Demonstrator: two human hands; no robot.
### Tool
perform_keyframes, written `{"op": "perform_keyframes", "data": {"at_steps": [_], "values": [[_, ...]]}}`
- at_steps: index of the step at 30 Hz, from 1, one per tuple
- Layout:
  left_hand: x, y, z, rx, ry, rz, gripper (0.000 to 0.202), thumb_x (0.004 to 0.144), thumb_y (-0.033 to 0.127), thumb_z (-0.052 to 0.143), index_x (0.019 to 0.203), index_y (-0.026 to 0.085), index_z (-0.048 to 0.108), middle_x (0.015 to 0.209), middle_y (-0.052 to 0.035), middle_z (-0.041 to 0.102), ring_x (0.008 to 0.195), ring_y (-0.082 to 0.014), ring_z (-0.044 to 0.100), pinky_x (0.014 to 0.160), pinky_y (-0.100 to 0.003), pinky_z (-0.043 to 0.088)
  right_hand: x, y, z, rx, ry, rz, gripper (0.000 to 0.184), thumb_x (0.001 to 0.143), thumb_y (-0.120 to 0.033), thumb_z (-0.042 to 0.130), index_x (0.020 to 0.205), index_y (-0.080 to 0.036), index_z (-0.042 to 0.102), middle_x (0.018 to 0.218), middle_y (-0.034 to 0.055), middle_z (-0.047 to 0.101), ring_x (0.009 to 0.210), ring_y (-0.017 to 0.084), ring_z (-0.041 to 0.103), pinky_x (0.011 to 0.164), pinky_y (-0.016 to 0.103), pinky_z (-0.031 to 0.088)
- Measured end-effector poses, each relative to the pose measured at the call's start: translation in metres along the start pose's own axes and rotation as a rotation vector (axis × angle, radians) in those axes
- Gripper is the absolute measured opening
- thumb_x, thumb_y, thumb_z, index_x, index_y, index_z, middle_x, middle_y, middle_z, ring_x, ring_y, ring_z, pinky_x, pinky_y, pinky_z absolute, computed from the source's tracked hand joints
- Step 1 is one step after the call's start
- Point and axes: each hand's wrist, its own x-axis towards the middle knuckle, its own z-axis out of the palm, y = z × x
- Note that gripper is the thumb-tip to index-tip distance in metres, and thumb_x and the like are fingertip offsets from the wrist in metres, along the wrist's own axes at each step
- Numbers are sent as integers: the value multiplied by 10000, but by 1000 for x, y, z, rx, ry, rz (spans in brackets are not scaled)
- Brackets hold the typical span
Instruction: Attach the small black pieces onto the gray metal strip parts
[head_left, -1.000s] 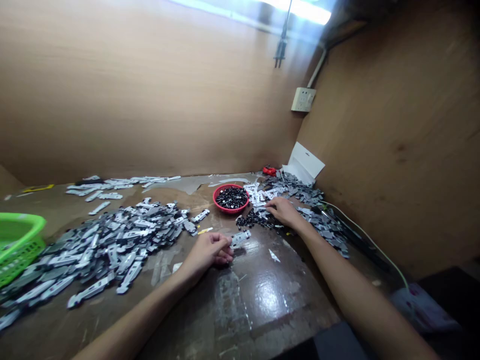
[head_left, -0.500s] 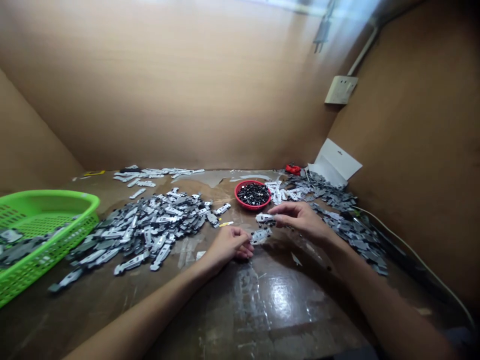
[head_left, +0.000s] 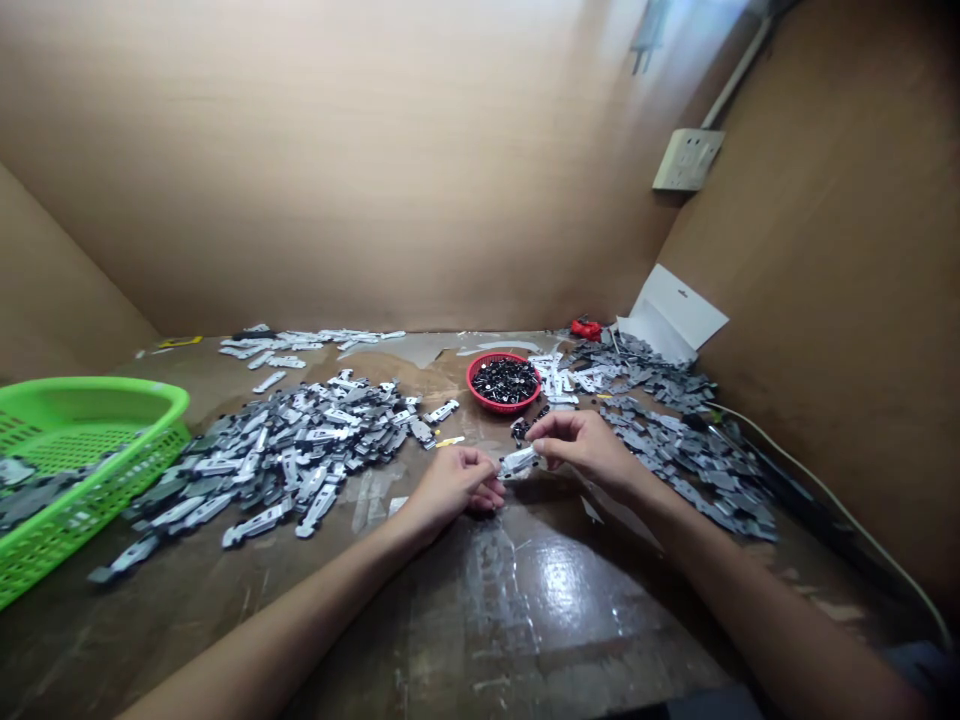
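My left hand [head_left: 457, 485] and my right hand [head_left: 577, 447] meet over the brown worktop [head_left: 517, 590], their fingertips pinching a small silver stamped metal piece [head_left: 518, 461] between them. Just beyond my right fingers lie scattered small black parts [head_left: 520, 429]. A red round basket [head_left: 480, 372] full of similar black parts sits ahead of my hands. A large heap of grey-silver metal pieces [head_left: 300, 450] lies to the left of my left hand. Another heap [head_left: 682, 450] lies to the right of my right hand.
A green plastic basket [head_left: 112, 398] holding grey pieces stands at the left edge. Loose silver pieces [head_left: 300, 340] lie along the back. A white card [head_left: 673, 313], a red object [head_left: 586, 329] and a cable [head_left: 825, 490] are at the right. Wooden panels enclose the bench.
My hands have come together on one silver piece, with my right hand moved in from the right heap. The view has swung left, bringing the green basket into view.
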Motion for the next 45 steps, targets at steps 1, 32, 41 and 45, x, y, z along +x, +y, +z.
{"op": "perform_keyframes", "data": {"at_steps": [1, 32, 41, 45], "values": [[0, 0, 0, 0, 1, -1, 225, 709, 331, 611, 705, 113, 553, 652, -86, 667, 533, -135, 636, 475, -177, 447, 0, 1, 1, 3, 6, 4, 151, 692, -213, 622, 811, -121, 632, 648, 8, 587, 518, 95, 516, 503, 219, 407], [-1, -2, 1, -101, 47, 77, 280, 692, 374, 651, 730, 123, 534, 664, -66, 655, 532, -120, 627, 479, -177, 443, 8, 23, 3, 75, 122, 174, 313, 629, -344, 704, 846, -124, 655, 628, 4, 582, 443, 51, 395, 400, 188, 295], [-1, -5, 1, -67, 58, 149, 302, 705, 400, 643, 737, 118, 539, 679, -68, 653, 563, -123, 631, 509, -186, 465, 10, 33, 0, 183, -119, 338, 340, 680, -471, 639, 705, -144, 546, 445, -77, 376, 367, 35, 259, 346, 167, 163], [0, -5, 0, -74, 78, 146, 307, 694, 398, 656, 733, 115, 543, 675, -71, 655, 559, -121, 630, 522, -192, 477, 10, 35, 10, 62, -8, 184, 283, 726, -424, 591, 670, -163, 498, 459, -83, 334, 375, 40, 235, 358, 178, 160]]}}
